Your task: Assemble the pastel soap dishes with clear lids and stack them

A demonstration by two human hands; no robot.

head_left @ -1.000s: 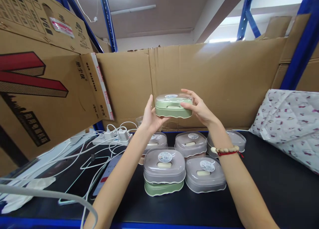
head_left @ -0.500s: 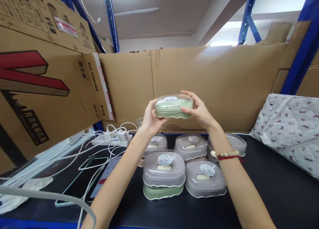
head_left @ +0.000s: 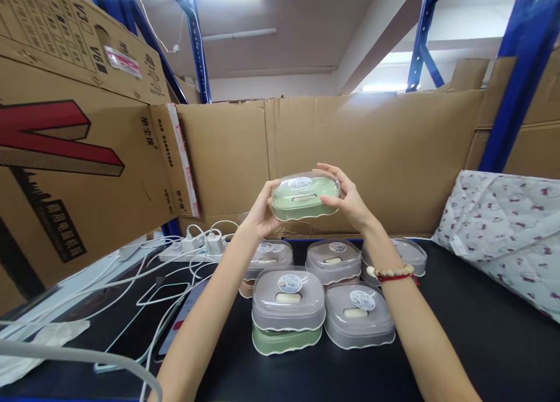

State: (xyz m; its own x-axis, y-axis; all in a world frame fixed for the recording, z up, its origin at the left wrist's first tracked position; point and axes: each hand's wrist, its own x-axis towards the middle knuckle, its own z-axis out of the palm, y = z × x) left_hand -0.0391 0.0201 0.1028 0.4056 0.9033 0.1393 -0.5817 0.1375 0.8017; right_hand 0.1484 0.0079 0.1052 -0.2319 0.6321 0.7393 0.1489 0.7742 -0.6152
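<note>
Between my two hands, above the table, is a pale green oval box (head_left: 301, 205) with a clear lid and a round white label. My left hand (head_left: 262, 214) grips its left end, with some fingers hidden behind and below. At the right end, my right hand (head_left: 349, 196) has its thumb on the front and its other fingers over the back. Below, a grey lidded box (head_left: 268, 308) is stacked on a green one (head_left: 286, 340). Another grey box (head_left: 367, 327) sits to their right. Several more grey boxes (head_left: 315, 268) stand in a row behind.
Two phones (head_left: 144, 326) lie at the left among white cables. A power strip (head_left: 175, 252) with chargers is behind them. Cardboard (head_left: 371, 157) walls the back, and a large carton (head_left: 65, 174) leans at the left. A quilted patterned bag (head_left: 503, 233) rests at the right.
The held green box has tipped so that more of its top and slot faces me. Both hands still grip it, slightly lower in view. The camera's view has shifted a little.
</note>
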